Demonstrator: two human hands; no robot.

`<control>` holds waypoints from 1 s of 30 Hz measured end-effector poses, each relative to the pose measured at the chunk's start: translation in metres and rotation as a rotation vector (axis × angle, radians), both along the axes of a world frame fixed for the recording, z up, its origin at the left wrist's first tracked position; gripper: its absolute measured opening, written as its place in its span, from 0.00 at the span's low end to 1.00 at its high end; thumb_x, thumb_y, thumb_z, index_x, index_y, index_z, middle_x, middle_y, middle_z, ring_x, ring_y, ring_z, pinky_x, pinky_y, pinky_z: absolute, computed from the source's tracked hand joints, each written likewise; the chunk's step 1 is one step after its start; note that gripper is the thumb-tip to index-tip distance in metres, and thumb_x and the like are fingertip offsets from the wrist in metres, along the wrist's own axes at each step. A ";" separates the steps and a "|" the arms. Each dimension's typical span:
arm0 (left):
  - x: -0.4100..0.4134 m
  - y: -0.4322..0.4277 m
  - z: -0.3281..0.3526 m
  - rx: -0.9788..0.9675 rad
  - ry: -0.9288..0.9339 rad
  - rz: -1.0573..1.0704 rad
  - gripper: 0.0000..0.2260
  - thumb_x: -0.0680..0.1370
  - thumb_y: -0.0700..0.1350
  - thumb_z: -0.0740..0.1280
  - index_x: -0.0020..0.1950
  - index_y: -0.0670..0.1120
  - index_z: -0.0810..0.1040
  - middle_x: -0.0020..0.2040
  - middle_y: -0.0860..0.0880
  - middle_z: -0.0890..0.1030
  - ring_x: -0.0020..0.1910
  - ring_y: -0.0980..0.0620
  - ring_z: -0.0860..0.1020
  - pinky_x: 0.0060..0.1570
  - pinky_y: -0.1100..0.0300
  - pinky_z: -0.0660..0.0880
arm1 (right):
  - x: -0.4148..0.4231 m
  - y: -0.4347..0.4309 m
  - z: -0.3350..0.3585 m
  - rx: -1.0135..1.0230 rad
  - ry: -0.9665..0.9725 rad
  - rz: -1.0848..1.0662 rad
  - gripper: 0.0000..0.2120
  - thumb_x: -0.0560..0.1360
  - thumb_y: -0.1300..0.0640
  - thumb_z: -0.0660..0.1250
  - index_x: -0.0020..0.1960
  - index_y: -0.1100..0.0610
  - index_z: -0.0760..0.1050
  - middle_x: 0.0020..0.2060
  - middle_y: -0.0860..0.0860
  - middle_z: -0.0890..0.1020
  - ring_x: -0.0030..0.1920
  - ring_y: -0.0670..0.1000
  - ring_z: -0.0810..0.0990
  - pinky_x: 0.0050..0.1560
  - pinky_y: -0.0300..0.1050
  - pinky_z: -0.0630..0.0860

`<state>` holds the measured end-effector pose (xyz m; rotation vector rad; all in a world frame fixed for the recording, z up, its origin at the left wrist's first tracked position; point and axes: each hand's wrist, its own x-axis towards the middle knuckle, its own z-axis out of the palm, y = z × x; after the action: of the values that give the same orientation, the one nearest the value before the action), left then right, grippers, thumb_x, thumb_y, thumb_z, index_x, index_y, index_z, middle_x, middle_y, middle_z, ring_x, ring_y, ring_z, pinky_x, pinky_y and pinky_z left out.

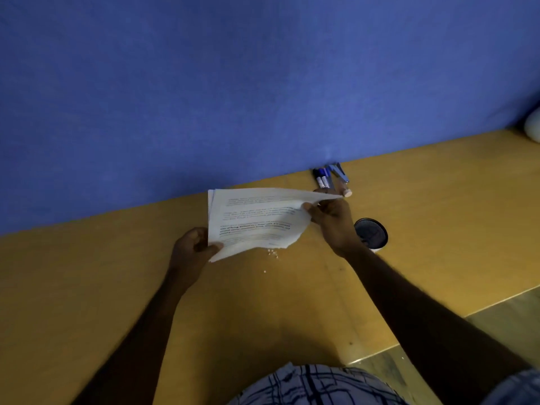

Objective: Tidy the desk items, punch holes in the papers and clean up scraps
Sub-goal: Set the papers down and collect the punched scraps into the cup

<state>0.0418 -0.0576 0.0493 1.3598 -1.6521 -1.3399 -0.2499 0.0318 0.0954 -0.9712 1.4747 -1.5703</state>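
Observation:
Both hands hold a thin stack of printed white papers [257,219] a little above the wooden desk [438,229]. My left hand [194,247] pinches the stack's lower left corner. My right hand [330,219] grips its right edge, which curls upward. Small white punch scraps [272,253] lie scattered on the desk just below the papers, with one more speck a little nearer me. Behind my right hand, several markers and pens [323,176] lie against the partition beside a blue stapler-like tool [340,172].
A blue fabric partition [233,83] closes off the far side of the desk. A round dark mesh cup [372,233] sits just right of my right wrist. A pale rounded object [533,125] shows at the far right edge. The desk's front edge drops to the floor at lower right.

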 end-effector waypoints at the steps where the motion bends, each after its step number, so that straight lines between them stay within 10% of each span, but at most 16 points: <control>1: -0.006 0.001 0.003 -0.030 0.003 -0.019 0.12 0.73 0.40 0.73 0.54 0.51 0.79 0.51 0.56 0.83 0.49 0.59 0.82 0.47 0.60 0.80 | 0.002 -0.001 -0.001 0.006 0.008 -0.002 0.11 0.77 0.69 0.64 0.58 0.73 0.71 0.53 0.63 0.80 0.53 0.59 0.80 0.57 0.63 0.76; 13: -0.028 0.019 0.000 -0.053 0.104 0.101 0.12 0.76 0.42 0.70 0.60 0.46 0.79 0.55 0.51 0.82 0.53 0.54 0.81 0.46 0.59 0.79 | 0.009 0.000 0.001 -0.045 0.033 0.053 0.14 0.77 0.67 0.65 0.60 0.55 0.76 0.56 0.48 0.84 0.59 0.51 0.81 0.56 0.46 0.78; 30: -0.039 0.033 -0.004 -0.053 0.165 0.139 0.18 0.75 0.40 0.72 0.64 0.44 0.76 0.56 0.49 0.81 0.54 0.53 0.81 0.46 0.63 0.81 | 0.025 0.003 -0.011 0.100 0.118 0.056 0.16 0.75 0.60 0.70 0.59 0.47 0.73 0.58 0.48 0.82 0.58 0.50 0.80 0.59 0.58 0.79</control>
<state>0.0024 -0.0247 0.0450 1.2726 -1.4469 -1.2825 -0.2253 0.0347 0.0847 -1.0529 1.5774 -1.4069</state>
